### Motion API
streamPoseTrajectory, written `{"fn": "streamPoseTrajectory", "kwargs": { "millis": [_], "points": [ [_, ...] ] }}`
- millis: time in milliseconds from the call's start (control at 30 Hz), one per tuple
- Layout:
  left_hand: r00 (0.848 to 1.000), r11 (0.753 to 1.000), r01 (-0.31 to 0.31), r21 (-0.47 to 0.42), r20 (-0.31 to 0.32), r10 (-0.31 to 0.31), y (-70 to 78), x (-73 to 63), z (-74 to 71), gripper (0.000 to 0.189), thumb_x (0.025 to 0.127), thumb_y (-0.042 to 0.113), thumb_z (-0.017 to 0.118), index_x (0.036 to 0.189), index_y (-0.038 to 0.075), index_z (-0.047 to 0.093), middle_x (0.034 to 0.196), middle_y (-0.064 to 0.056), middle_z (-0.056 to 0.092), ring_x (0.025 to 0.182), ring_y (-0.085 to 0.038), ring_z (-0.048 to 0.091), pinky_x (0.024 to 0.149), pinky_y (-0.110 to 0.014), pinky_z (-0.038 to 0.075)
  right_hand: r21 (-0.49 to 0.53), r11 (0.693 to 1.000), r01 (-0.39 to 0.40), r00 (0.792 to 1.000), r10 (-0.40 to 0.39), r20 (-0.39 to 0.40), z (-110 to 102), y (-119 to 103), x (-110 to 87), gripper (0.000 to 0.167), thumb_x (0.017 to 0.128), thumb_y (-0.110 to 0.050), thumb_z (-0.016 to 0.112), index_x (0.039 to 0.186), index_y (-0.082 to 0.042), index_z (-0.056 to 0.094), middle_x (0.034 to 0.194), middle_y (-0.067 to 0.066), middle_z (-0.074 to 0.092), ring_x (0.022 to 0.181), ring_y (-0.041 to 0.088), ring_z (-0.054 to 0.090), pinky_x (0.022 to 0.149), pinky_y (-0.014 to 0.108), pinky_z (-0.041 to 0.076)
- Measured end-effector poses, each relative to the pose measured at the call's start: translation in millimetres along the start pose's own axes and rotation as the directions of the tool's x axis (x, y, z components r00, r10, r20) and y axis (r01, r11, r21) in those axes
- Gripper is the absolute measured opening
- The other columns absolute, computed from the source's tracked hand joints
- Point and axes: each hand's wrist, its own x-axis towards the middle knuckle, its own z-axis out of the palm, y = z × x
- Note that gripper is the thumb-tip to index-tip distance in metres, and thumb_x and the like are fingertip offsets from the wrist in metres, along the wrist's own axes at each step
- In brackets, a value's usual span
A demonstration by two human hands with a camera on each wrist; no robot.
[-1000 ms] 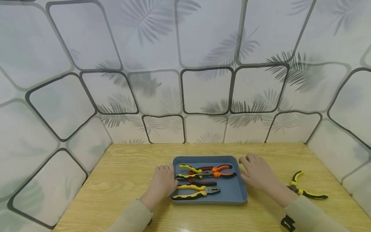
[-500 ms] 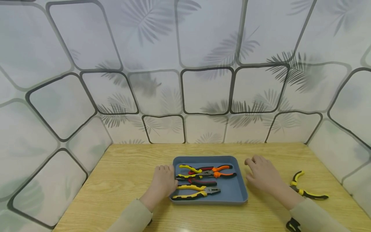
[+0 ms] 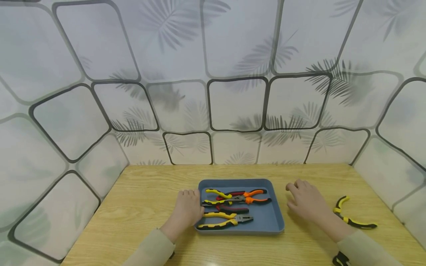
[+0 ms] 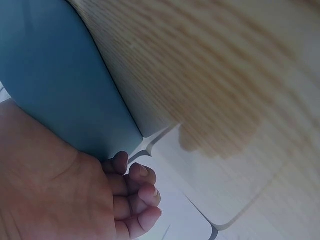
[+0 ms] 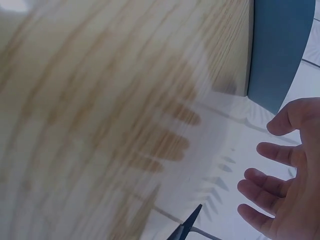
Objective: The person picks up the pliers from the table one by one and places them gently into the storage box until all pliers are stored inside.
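Note:
In the head view a blue-grey tray [image 3: 266,218] lies on the table with several pliers inside. My left hand [image 3: 187,207] holds the tray's left side; in the left wrist view its fingers [image 4: 135,220] are curled outside the wall and the thumb is hidden behind it. Yellow-and-black combination pliers [image 3: 229,219] lie in front within the tray. Orange-and-black pliers [image 3: 254,200] lie behind them, amid yellow-handled pliers [image 3: 217,192] and dark red-handled pliers [image 3: 233,210]. My right hand [image 3: 307,201] is apart from the tray, right of it, holding nothing, fingers loosely bent.
Another pair of yellow-and-black pliers [image 3: 354,221] lies on the wooden table [image 3: 146,199] beyond my right wrist, partly hidden by it. Its dark tip [image 5: 187,222] shows in the right wrist view. Patterned walls [image 3: 233,147] enclose the table at the back and sides.
My right hand has moved right, away from the tray's right edge. The left hand, the tray and the pliers have stayed in place.

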Motion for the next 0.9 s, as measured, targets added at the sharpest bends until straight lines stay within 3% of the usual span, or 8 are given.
{"fn": "streamPoseTrajectory", "kwargs": {
  "millis": [433, 900],
  "points": [
    [1.0, 1.0, -0.006, -0.01, -0.007, 0.006, -0.8, -0.6, 3.6, 0.041, 0.099, 0.044, 0.06, 0.101, 0.004, 0.055, 0.094, -0.013, 0.064, 0.091, -0.027, 0.064, 0.09, -0.043, 0.053, 0.003, 1.0, -0.022, 1.0, 0.022, 0.002, 1, 10, -10.0, 0.032, 0.086, -0.021, 0.081, 0.112, -0.01, 0.067, 0.097, 0.009, 0.059, 0.082, 0.023, 0.054, 0.067, 0.039, 0.045],
    [1.0, 1.0, -0.002, -0.01, 0.006, 0.002, -0.5, 0.6, 3.8, 0.041, 0.101, 0.045, 0.06, 0.102, 0.004, 0.055, 0.095, -0.012, 0.065, 0.092, -0.026, 0.064, 0.091, -0.043, 0.052, 0.014, 0.999, -0.04, 0.999, 0.04, 0.001, 0, 22, -15.1, 0.035, 0.085, -0.021, 0.08, 0.114, -0.006, 0.067, 0.099, 0.014, 0.062, 0.087, 0.031, 0.061, 0.071, 0.049, 0.051]
  ]
}}
